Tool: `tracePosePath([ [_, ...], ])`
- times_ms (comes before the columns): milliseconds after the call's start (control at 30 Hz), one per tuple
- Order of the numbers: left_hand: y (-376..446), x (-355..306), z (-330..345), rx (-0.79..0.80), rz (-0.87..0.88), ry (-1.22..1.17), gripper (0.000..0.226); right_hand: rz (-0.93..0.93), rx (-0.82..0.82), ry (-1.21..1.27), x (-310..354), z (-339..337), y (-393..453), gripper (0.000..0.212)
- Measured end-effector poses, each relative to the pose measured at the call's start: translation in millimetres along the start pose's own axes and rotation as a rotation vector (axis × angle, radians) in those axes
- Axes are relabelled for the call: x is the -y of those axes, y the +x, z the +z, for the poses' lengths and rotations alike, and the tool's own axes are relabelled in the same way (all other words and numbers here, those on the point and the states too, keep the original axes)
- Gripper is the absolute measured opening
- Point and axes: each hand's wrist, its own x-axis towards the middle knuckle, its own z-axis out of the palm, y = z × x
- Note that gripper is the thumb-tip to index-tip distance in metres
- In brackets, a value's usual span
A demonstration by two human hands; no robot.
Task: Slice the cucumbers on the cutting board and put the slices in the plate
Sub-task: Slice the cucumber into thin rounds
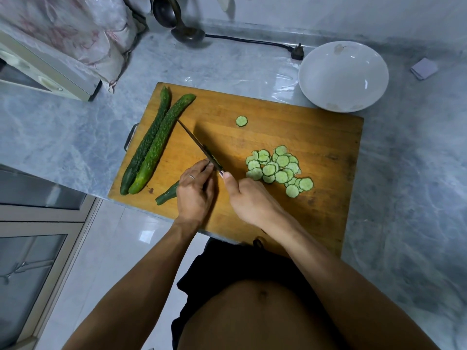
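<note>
Knife handle fully hidden inside the right hand; only the knife blade shows beyond the thumb. The cucumber being cut is mostly covered by the left hand: stem end sticks out behind that grip, cut face under the fingertips not visible. Cutting board near edge hidden by both forearms. Pile of slices overlaps, count unclear. Ladles cut off by the top edge, appliance by the left edge.

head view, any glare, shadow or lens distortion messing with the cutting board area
Head view: glare streaks on the wet countertop beside the white plate; the knife throws a dark shadow across the cutting board; wide-angle bending bows the board's edges; slices stay sharp.
</note>
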Motion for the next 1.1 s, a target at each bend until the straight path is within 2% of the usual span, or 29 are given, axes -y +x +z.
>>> tracePosePath([
  [133, 0.2, 1.2, 0.2, 0.021, -0.031, -0.006, 0.025, -0.009, -0.003, 0.043, -0.3, -5.0, -4.2, 0.066],
  [533, -0.3, -1.3, -1.9, 0.016, -0.038, -0.035, 0.021, -0.024, 0.020, -0.030, 7.8, -6.2, -24.9, 0.065],
  [1100, -0.3, 4.5, 2.6, 0.009, -0.022, -0.033, 0.028, -0.022, 0.027, -0.026, 8.4, -6.6, -11.2, 0.065],
])
